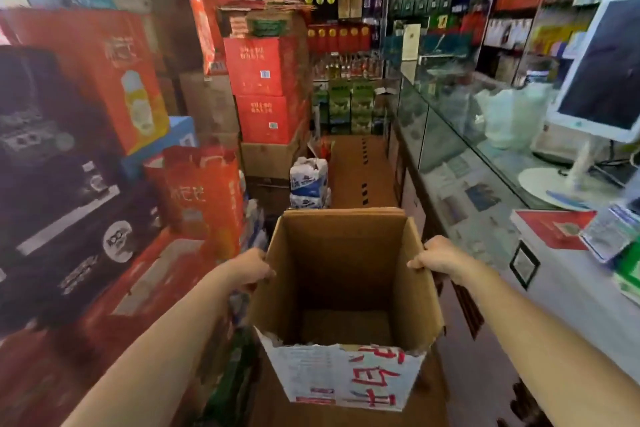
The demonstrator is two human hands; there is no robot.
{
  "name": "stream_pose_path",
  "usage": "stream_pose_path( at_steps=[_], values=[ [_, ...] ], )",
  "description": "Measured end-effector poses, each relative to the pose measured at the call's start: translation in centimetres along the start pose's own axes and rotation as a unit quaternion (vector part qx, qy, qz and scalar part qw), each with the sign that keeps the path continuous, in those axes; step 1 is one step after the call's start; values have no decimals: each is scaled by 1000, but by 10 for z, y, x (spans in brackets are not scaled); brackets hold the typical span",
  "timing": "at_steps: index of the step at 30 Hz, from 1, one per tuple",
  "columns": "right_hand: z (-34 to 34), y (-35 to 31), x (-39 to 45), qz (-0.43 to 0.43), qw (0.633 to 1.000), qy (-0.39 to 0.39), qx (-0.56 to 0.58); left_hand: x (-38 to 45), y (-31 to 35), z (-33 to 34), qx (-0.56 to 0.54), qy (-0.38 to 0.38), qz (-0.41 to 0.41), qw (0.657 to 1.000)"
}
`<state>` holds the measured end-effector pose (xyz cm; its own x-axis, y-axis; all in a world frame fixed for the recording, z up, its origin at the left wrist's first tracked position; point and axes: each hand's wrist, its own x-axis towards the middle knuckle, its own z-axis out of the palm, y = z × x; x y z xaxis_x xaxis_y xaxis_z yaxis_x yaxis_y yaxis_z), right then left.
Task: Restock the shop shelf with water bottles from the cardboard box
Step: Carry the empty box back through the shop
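Stacked cartons crowd the aisle. Left hand [251, 269] and right hand [437, 255] grip the empty cardboard box [346, 288]; it probably gets put away next.

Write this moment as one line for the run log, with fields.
phase: carrying | left hand: grips left wall of cardboard box | right hand: grips right wall | box: open, no bottles visible | place: shop aisle
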<state>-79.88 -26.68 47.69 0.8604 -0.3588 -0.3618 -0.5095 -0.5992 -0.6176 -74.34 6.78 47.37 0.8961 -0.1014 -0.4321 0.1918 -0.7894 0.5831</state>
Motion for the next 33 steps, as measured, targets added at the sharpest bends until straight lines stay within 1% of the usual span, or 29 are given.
stream_pose_path(
  at_steps=[4, 9, 13, 15, 17, 22, 26, 30, 33],
  values=[
    [-26, -51, 118, -28, 999, -24, -32, 114, 29, -14, -42, -6, -37, 998],
    [-34, -113, 246, -47, 994, -42, -87, 230, 54, -35, -55, 17, -66, 996],
    [-17, -149, 352, -67, 986, -59, -140, 326, 53, -40, -75, 5, -95, 993],
    [-1, -163, 407, -75, 981, -66, -167, 374, 49, -39, -77, 10, -110, 991],
    [18, -178, 463, -89, 974, -68, -197, 423, 44, -40, -113, 3, -130, 985],
    [67, -226, 580, -120, 948, -120, -268, 520, 22, -43, -213, -35, -191, 957],
    [111, -258, 661, -125, 915, -168, -344, 572, 10, -33, -270, -40, -249, 929],
    [166, -283, 740, -121, 892, -213, -379, 627, -15, -15, -326, -23, -302, 895],
    [213, -295, 800, -148, 859, -253, -419, 670, -26, -3, -365, -9, -333, 870]
  ],
)
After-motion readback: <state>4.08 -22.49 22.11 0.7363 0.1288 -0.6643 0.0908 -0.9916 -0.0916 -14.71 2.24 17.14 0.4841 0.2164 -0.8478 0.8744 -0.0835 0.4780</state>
